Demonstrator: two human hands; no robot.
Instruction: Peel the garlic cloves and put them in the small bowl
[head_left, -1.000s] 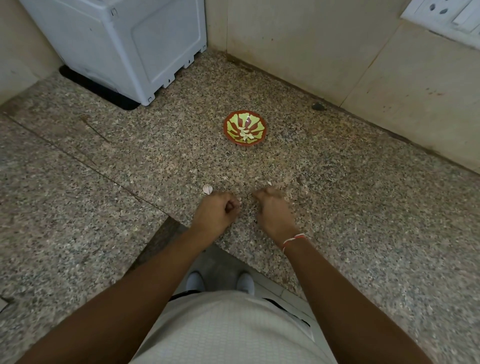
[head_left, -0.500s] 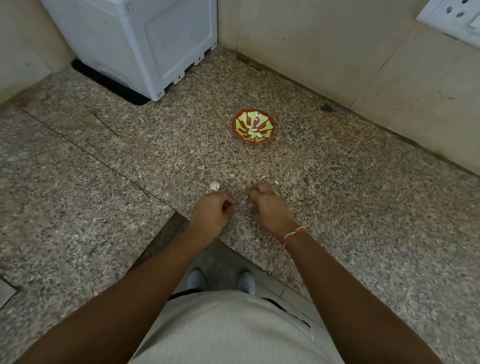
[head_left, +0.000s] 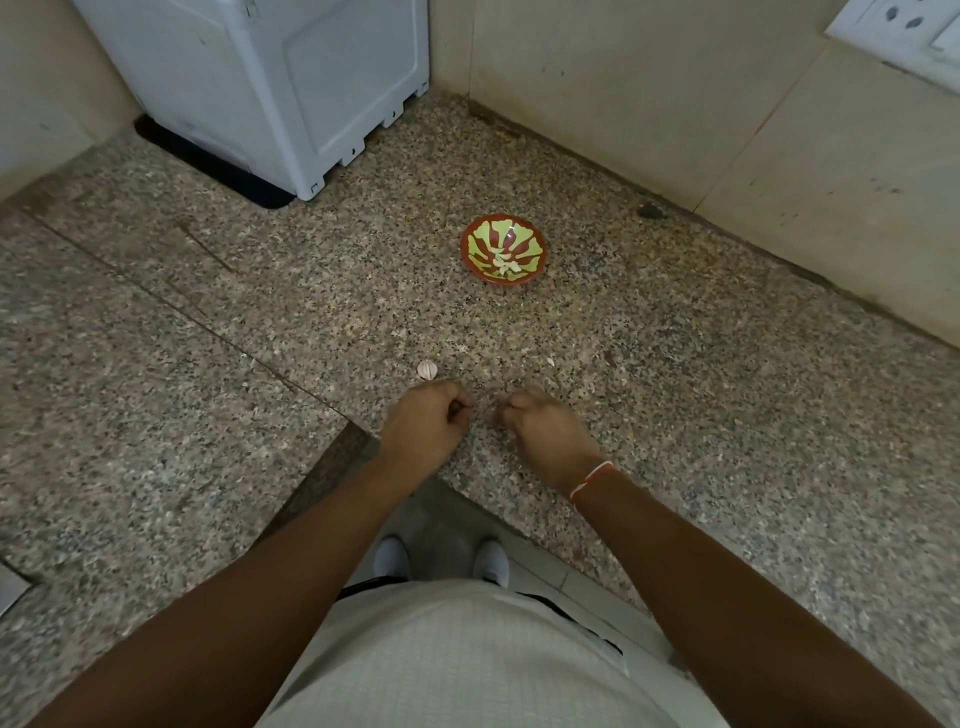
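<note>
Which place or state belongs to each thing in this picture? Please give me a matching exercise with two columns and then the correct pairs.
Things:
1. small bowl
2. unpeeled garlic clove
3. white appliance
4. thread band

Places or states:
A. around the right wrist
B. on the counter just beyond the left hand
C. in the far left corner, against the wall
D. holds pale peeled cloves, beyond both hands

Pairs: 1-D, 2-B, 3-C, 4-A

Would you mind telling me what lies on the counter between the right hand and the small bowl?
In the head view, only speckled granite counter with a few pale peel scraps separates the right hand from the small bowl; no clove lies there.
</note>
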